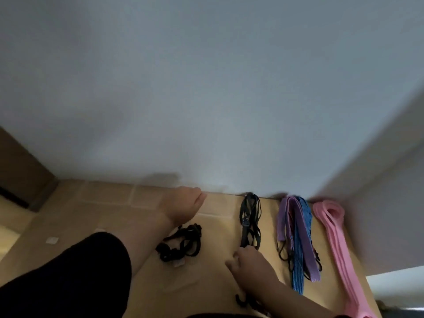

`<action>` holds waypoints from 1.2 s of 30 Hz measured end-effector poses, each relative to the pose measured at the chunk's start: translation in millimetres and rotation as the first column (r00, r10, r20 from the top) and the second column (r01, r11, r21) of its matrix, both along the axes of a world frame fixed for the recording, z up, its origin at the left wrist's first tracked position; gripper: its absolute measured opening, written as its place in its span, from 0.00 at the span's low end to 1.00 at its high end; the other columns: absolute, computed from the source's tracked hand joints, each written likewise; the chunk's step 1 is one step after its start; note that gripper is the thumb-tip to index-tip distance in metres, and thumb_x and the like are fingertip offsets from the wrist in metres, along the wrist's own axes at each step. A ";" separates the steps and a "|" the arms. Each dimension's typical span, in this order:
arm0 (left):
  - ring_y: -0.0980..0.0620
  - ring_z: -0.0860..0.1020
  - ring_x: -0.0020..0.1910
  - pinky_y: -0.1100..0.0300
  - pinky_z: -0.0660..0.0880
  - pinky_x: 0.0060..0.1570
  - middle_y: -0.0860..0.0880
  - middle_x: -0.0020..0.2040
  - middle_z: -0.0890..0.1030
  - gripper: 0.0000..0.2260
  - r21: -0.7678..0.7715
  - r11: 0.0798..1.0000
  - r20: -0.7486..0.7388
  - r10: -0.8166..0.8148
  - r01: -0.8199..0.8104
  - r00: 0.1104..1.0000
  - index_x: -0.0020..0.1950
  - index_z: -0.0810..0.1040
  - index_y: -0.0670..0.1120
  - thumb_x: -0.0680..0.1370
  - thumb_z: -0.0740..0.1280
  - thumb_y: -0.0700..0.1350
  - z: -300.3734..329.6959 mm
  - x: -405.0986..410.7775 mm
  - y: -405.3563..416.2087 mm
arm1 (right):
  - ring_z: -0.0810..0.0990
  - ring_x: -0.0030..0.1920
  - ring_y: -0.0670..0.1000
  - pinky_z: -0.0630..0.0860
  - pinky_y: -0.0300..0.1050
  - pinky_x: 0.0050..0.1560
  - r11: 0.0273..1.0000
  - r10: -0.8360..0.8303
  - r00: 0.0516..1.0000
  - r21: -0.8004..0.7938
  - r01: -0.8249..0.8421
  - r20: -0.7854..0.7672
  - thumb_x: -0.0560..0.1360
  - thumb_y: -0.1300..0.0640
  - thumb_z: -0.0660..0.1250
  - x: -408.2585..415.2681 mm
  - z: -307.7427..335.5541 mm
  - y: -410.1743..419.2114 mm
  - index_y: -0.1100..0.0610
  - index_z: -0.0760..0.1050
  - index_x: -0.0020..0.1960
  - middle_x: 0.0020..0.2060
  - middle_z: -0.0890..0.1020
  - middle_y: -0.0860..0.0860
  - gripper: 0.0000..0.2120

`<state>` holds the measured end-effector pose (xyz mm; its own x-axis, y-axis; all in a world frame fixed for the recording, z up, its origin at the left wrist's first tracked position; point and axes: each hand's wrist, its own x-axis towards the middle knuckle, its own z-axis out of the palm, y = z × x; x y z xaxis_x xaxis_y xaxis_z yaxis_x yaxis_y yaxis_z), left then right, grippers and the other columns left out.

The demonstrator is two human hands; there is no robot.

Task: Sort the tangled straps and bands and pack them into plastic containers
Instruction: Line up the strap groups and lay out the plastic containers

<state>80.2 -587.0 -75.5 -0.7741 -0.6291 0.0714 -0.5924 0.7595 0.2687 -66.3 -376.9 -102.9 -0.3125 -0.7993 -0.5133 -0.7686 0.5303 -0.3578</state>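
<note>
Nearest the camera, a black hooked strap end (241,300) lies on the tan floor (213,281), partly under the right forearm. The right hand (250,263) sits just beyond it, its fingers (236,254) curled at the near end of the long black buckled strap (249,222); whether they pinch it or only touch it I cannot tell through the blur. To the left, a black sleeve (68,278) leads up to the left hand (183,206), fingers loosely extended and holding nothing, by the wall (206,99). Just below that hand lies a knotted clump of thin black bands (181,243) – the unsorted part. To the right, laid out lengthwise and apart: a purple flat band with a blue patterned strap (298,239), then a pink looped rubber band (332,232) reaching back to the wall.

No plastic container is in view. The risks, as I judge them: dragging the buckled strap could catch the hooked end beneath the arm and re-tangle the two; a sweep of the forearm could push sorted rows together – and the clump may tighten if pulled from one end
</note>
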 end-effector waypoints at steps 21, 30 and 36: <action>0.43 0.63 0.69 0.47 0.53 0.74 0.47 0.67 0.72 0.18 0.118 0.992 0.477 -0.095 0.043 0.874 0.68 0.73 0.47 0.79 0.60 0.50 -85.9 89.5 58.5 | 0.78 0.52 0.46 0.75 0.40 0.52 0.997 -0.080 0.974 0.007 0.080 0.214 0.81 0.48 0.63 70.0 -17.0 -49.5 0.51 0.66 0.73 0.53 0.79 0.46 0.22; 0.46 0.74 0.52 0.47 0.69 0.61 0.49 0.46 0.80 0.08 0.180 0.981 0.074 -0.084 0.070 0.994 0.46 0.75 0.49 0.73 0.59 0.49 -39.0 79.0 34.2 | 0.64 0.74 0.48 0.63 0.42 0.73 0.976 -0.056 0.981 -0.195 0.093 0.188 0.76 0.48 0.71 67.9 -9.2 -43.5 0.48 0.54 0.80 0.75 0.63 0.47 0.39; 0.52 0.72 0.44 0.58 0.66 0.41 0.50 0.46 0.78 0.07 0.303 0.938 -0.133 -0.133 0.168 0.982 0.51 0.76 0.46 0.74 0.63 0.39 24.8 58.5 27.3 | 0.66 0.71 0.43 0.66 0.45 0.72 0.893 -0.129 0.929 -0.367 0.260 0.346 0.73 0.51 0.75 69.7 11.2 -53.9 0.47 0.60 0.78 0.70 0.66 0.39 0.38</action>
<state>138.7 -559.7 -50.7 -0.8602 -0.5096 -0.0200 -0.4312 0.7058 0.5621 3.4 -430.8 -91.6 -0.3641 -0.8948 -0.2585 -0.4825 0.4186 -0.7694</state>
